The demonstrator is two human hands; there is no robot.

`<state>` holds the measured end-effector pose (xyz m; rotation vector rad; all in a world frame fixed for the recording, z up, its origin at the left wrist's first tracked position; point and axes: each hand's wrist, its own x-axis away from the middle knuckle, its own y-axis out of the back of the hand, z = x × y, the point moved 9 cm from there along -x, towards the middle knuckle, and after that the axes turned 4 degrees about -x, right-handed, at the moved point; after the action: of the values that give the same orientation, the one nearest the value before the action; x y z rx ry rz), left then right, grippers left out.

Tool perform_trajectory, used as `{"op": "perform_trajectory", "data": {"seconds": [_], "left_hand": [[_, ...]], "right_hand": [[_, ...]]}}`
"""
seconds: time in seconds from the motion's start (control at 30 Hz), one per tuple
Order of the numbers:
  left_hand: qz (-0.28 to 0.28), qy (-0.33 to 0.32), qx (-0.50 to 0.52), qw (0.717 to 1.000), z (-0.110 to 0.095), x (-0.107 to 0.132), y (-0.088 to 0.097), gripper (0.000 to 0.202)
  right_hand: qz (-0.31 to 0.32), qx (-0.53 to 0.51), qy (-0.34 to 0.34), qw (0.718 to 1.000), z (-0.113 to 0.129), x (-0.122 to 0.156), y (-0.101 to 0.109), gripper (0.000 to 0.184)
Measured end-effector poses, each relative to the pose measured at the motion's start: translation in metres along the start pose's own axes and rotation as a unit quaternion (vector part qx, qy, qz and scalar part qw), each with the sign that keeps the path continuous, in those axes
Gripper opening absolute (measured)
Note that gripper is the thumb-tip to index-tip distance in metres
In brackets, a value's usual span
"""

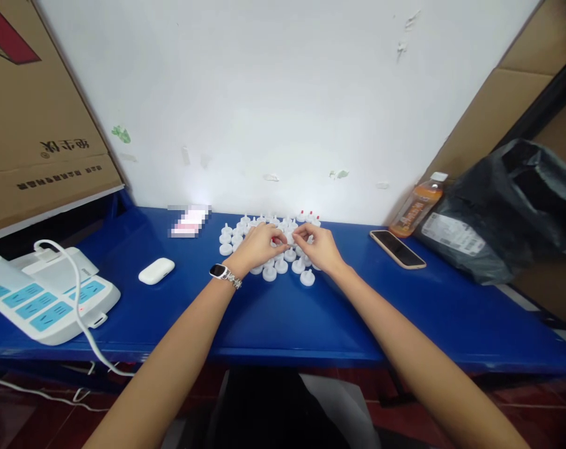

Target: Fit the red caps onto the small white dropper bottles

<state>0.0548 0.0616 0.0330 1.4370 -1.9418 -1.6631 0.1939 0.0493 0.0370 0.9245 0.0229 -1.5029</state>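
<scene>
Several small white plastic caps with nozzles (269, 272) stand in a cluster on the blue table (283, 318) near the white wall. Some at the back have red tips (302, 214). My left hand (259, 246), with a watch on its wrist, is curled over the cluster with the fingers pinched on a small piece with a red spot. My right hand (317, 246) meets it from the right, fingers also pinched together over the caps. What the right fingers hold is too small to name.
A white earbud case (156, 270) lies left of the caps. A white power strip with blue pads and a cable (43, 293) sits at the far left. A phone (397, 248), an orange drink bottle (416, 209) and a black bag (507, 212) lie right. Cardboard boxes (34, 112) flank the wall.
</scene>
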Motion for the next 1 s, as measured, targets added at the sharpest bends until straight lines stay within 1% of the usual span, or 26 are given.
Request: {"op": "perform_trajectory", "data": {"seconds": [0.17,0.3,0.37,0.47,0.53,0.6,0.73,0.8,0.87,0.93,1.0], "left_hand": [[0.019,-0.008,-0.007,1.000,-0.011,0.003,-0.007,0.023],[0.030,-0.015,0.013,0.999,-0.016,0.004,-0.004,0.025],[0.023,-0.004,0.032,0.999,-0.012,0.003,0.002,0.024],[-0.003,0.010,0.040,0.999,-0.001,0.002,0.011,0.023],[-0.013,0.009,0.036,0.999,0.005,0.002,0.015,0.021],[-0.006,0.010,0.032,0.999,0.009,0.002,0.014,0.018],[0.036,0.030,0.054,0.997,0.015,0.003,0.005,0.018],[0.046,0.040,0.064,0.996,0.016,0.003,0.003,0.016],[0.046,0.043,0.063,0.996,0.017,0.003,0.002,0.016],[0.038,0.044,0.057,0.997,0.016,0.002,0.002,0.017],[0.025,0.038,0.045,0.998,0.013,0.001,0.005,0.018]], "right_hand": [[-0.012,-0.008,-0.015,1.000,-0.006,-0.001,0.003,0.012],[0.013,0.011,-0.025,1.000,-0.010,-0.001,-0.002,0.011],[0.042,0.033,-0.024,0.998,-0.011,-0.001,-0.007,0.011],[0.095,0.063,-0.008,0.994,-0.010,-0.001,-0.017,0.013],[0.114,0.083,0.005,0.990,-0.008,0.000,-0.020,0.014],[0.122,0.107,0.013,0.987,-0.006,0.000,-0.020,0.015],[0.136,0.143,0.011,0.980,-0.006,0.001,-0.022,0.015],[0.134,0.146,0.012,0.980,-0.005,0.002,-0.022,0.017],[0.119,0.129,0.011,0.984,-0.004,0.002,-0.020,0.025],[0.087,0.091,0.004,0.992,-0.007,-0.001,-0.014,0.037],[0.034,0.050,-0.011,0.998,-0.016,-0.007,-0.001,0.040]]}}
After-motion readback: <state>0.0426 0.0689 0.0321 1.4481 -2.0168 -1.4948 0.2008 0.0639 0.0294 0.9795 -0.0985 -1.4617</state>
